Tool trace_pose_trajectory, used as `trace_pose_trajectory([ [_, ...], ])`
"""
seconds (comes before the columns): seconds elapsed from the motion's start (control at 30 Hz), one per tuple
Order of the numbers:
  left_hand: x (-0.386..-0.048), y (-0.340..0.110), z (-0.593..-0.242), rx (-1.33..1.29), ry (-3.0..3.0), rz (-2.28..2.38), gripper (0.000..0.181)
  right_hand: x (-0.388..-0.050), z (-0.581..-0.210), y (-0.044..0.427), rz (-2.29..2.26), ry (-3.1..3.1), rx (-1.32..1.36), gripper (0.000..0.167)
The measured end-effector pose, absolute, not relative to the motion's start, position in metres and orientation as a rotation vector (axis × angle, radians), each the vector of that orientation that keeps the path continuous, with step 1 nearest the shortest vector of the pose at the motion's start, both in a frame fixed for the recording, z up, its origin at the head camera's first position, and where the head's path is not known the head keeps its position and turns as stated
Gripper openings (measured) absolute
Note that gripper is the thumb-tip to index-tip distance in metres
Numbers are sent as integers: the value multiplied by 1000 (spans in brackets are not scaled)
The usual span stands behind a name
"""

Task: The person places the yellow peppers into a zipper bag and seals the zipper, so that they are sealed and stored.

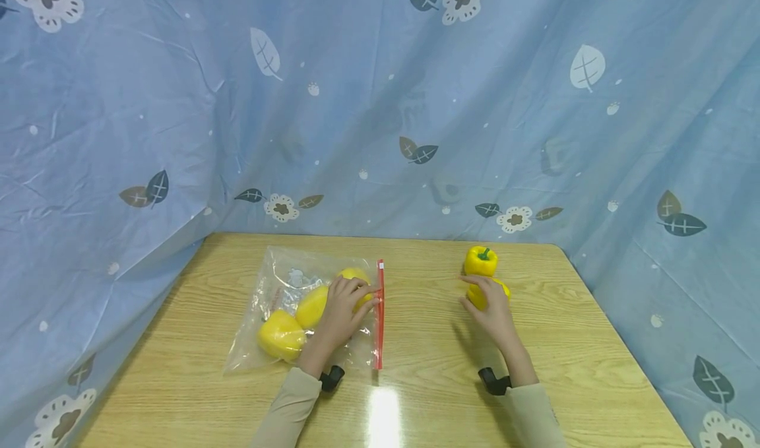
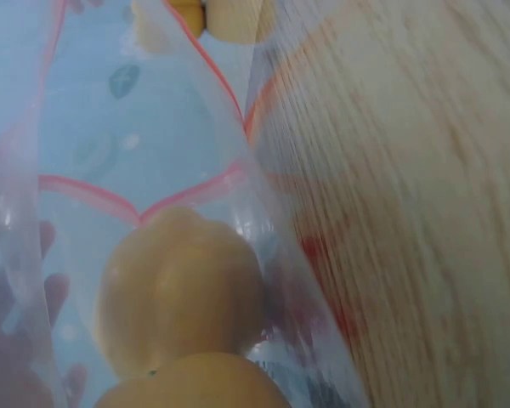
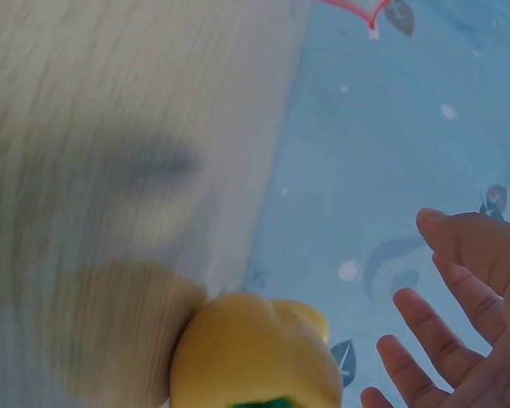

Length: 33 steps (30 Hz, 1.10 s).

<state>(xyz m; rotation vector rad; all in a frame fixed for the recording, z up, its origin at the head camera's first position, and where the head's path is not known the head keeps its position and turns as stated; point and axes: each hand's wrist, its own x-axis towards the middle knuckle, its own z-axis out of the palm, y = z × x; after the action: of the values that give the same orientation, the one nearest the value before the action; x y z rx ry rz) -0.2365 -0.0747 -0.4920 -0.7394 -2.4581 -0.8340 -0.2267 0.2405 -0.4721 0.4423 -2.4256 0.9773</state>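
Observation:
A clear plastic bag (image 1: pixel 249 336) with a red zip edge (image 1: pixel 380 329) lies on the left of the table, holding several yellow peppers (image 1: pixel 281 335). My left hand (image 1: pixel 340 309) is at the bag's mouth, fingers bent near the red edge; in the left wrist view the mouth gapes around a pepper (image 2: pixel 183 293). Whether that hand pinches the plastic is unclear. On the right, my right hand (image 1: pixel 491 309), fingers spread, is over a yellow pepper (image 1: pixel 505 288), with another (image 1: pixel 479 262) just behind. The right wrist view shows the hand (image 3: pixel 467 323) beside a pepper (image 3: pixel 255 353), apart from it.
The wooden table (image 1: pixel 427 342) spans the view, with a blue patterned curtain (image 1: pixel 356 105) behind it and at both sides. A glare spot shows near the front. Black wrist devices (image 1: pixel 495 381) sit under both wrists.

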Motion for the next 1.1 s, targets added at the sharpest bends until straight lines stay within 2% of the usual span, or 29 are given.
trace_pose_trajectory([
  [0.47, -238, -75, -493, -755, -2404, -825, 29, -224, -480, 270, 898, -2480, 304, 40],
  [0.87, -237, -75, -494, -763, -2384, -809, 27, -225, -491, 288, 922, -2565, 166, 56],
  [1.1, -237, -75, -492, -764, -2392, -824, 28, -228, -497, 290, 979, -2594, 91, 57],
])
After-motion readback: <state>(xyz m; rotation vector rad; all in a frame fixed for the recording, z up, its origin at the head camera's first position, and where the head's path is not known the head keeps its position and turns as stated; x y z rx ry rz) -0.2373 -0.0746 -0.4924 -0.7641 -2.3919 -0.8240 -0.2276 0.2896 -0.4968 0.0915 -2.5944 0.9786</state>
